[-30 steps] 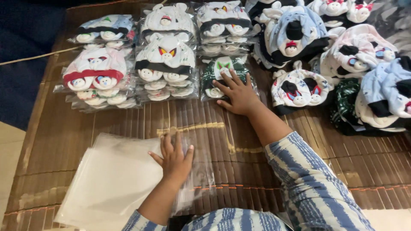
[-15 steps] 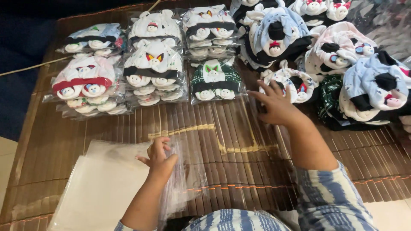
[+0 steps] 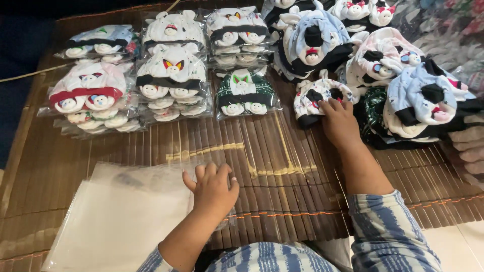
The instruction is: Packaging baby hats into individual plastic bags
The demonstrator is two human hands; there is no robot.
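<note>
An open strip of bamboo mat (image 3: 282, 176) is left between the two hands, free for passage from the near edge up to the green bagged hat (image 3: 245, 93). The far side is blocked by rows of bagged hats (image 3: 171, 75), packed touching one another. To the right, the way is closed by a heap of loose hats (image 3: 403, 75), against which the right hand (image 3: 340, 121) is pressed. The near left is covered by a stack of clear bags (image 3: 121, 221), on which the left hand (image 3: 214, 189) is laid.
</note>
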